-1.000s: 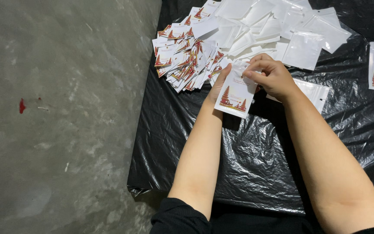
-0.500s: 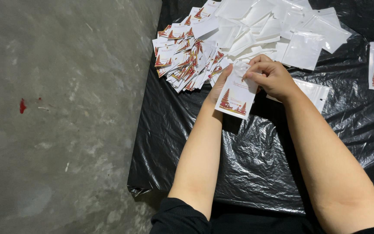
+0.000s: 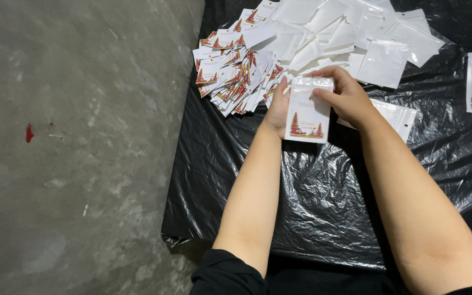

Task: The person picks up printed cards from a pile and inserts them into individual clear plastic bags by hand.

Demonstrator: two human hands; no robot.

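Both hands hold one small white plastic pouch with a red temple print upright, long axis vertical — left hand seemingly behind it, right hand fingers pinching its top edge — above the black plastic sheet.

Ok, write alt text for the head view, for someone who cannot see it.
Two bare hands, left hand and right hand, hold a small white pouch with a red tree print upright over a black plastic sheet. Behind them lie a heap of printed cards and a pile of plain white pouches; grey concrete floor lies to the left.
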